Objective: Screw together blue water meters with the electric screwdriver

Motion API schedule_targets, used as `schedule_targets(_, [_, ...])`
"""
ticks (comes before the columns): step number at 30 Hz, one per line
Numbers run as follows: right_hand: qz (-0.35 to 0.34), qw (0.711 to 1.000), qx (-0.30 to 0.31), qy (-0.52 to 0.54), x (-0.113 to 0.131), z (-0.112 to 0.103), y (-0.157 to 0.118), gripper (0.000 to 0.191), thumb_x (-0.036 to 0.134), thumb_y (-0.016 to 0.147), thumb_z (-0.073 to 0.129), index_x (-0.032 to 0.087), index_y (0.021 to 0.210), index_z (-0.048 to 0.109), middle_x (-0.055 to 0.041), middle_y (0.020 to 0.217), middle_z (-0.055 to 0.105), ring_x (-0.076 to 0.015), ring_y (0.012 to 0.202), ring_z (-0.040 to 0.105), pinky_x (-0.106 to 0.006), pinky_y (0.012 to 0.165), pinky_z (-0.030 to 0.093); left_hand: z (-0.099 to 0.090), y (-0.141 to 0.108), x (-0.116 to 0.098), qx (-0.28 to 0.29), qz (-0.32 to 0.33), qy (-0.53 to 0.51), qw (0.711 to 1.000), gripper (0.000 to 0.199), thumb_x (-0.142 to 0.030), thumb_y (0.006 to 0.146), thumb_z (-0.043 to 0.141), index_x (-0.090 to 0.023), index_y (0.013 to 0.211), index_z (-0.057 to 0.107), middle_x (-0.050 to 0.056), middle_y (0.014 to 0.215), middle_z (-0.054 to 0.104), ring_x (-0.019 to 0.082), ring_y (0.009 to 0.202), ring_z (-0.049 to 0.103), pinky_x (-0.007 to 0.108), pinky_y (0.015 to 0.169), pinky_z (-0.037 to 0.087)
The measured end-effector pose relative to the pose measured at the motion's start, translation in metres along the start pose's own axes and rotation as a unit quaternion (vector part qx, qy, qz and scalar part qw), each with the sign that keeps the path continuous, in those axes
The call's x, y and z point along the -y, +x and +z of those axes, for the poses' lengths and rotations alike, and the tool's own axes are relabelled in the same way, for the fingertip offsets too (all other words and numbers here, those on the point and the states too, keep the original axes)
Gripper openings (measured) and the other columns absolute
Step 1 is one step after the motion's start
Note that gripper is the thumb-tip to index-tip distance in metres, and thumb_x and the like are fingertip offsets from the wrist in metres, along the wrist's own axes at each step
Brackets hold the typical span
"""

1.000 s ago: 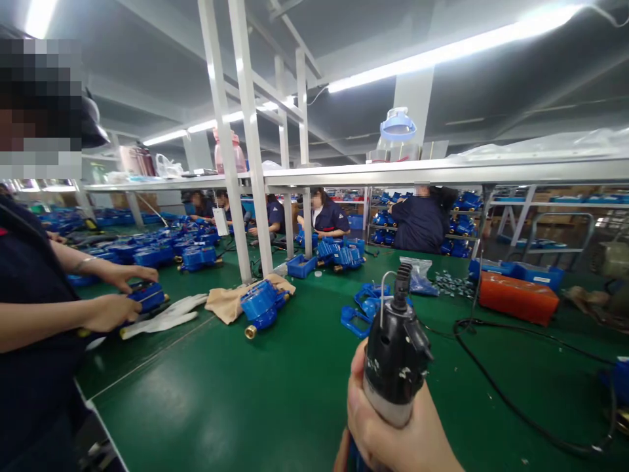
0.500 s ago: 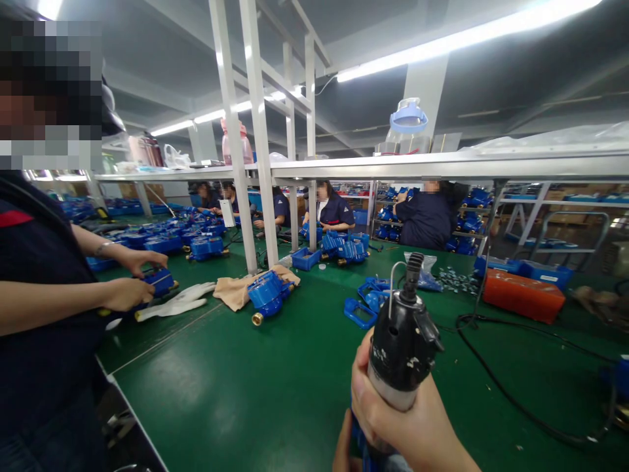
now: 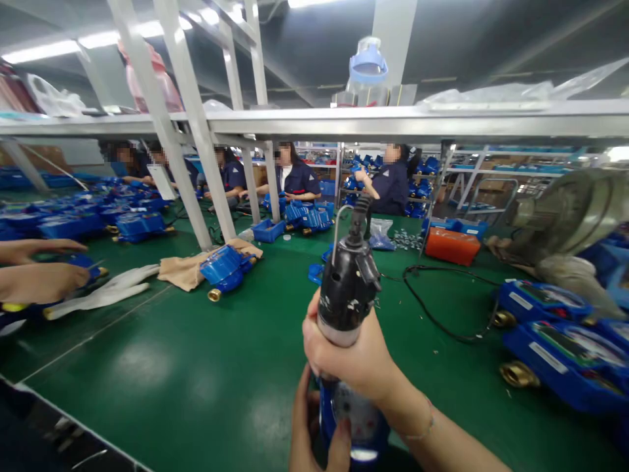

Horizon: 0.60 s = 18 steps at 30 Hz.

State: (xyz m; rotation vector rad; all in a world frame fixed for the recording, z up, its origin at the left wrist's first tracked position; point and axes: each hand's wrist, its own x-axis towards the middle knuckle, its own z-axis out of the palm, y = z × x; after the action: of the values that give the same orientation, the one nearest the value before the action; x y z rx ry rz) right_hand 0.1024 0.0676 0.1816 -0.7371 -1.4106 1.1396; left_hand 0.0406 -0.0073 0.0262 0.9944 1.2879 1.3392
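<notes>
Compared with half a second ago, the view has swung to the right: two blue water meters with brass ends (image 3: 550, 341) now show at the right, beside a grey-green machine (image 3: 565, 210), while the neighbour at the left shows little more than a pair of hands (image 3: 39, 282). More of the held water meter (image 3: 361, 419) has come into sight, low in front of the wearer, below the electric screwdriver (image 3: 346, 282). The right hand (image 3: 351, 364) is wrapped around that upright screwdriver; the left hand (image 3: 301, 432) grips the held meter, its fingers and thumb on opposite sides. The screwdriver's lower tip is hidden. The table's near edge (image 3: 83, 427) slants across the lower left; open green tabletop (image 3: 211, 367) spreads from there to the hands, reaching back to another meter (image 3: 226, 269) on a tan cloth (image 3: 179, 272). Rightward, room narrows towards the two meters and a looping black cable (image 3: 462, 338).
</notes>
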Motion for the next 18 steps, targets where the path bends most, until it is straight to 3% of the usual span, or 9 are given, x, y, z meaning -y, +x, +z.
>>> schedule_targets(5, [0.042,0.999,0.006,0.009,0.005,0.002,-0.004,0.026,0.019,0.069,0.072,0.023,0.081,0.05,0.0088,0.054,0.05,-0.0087,0.042,0.047,-0.022,0.042,0.042,-0.002,-0.006,-0.009,-0.004,-0.016,-0.006,1.0,0.076,-0.055,0.081,0.062,-0.018,0.141,0.036,0.011,0.116,0.058,0.025,0.1,0.064,0.034,0.085,0.054])
schedule_targets(9, [0.024,0.998,0.03,0.048,0.016,0.003,-0.002,0.03,0.018,0.069,0.075,0.024,0.088,0.053,0.0099,0.055,0.05,-0.0084,0.041,0.047,-0.023,0.044,0.043,-0.002,-0.008,-0.017,-0.001,-0.027,-0.007,1.0,0.077,-0.056,0.079,0.065,-0.021,0.142,0.037,0.007,0.108,0.058,0.021,0.089,0.066,0.029,0.078,0.054])
schedule_targets(13, [-0.07,0.993,0.004,0.092,0.049,-0.012,-0.001,0.024,0.02,0.075,0.071,0.025,0.09,0.052,0.0108,0.053,0.048,-0.0073,0.039,0.044,-0.022,0.042,0.041,-0.008,0.002,-0.019,0.023,-0.023,-0.034,0.999,0.083,-0.051,0.079,0.068,-0.022,0.147,0.031,0.003,0.094,0.06,0.016,0.075,0.065,0.024,0.067,0.053])
schedule_targets(18, [-0.212,0.968,-0.117,0.061,0.077,-0.066,-0.002,0.02,0.018,0.076,0.068,0.025,0.087,0.052,0.0112,0.05,0.044,-0.0066,0.036,0.038,-0.021,0.037,0.036,-0.036,0.038,-0.021,0.122,-0.029,-0.056,0.991,0.095,-0.049,0.067,0.077,-0.016,0.146,0.036,0.004,0.088,0.064,0.021,0.078,0.066,0.027,0.068,0.054])
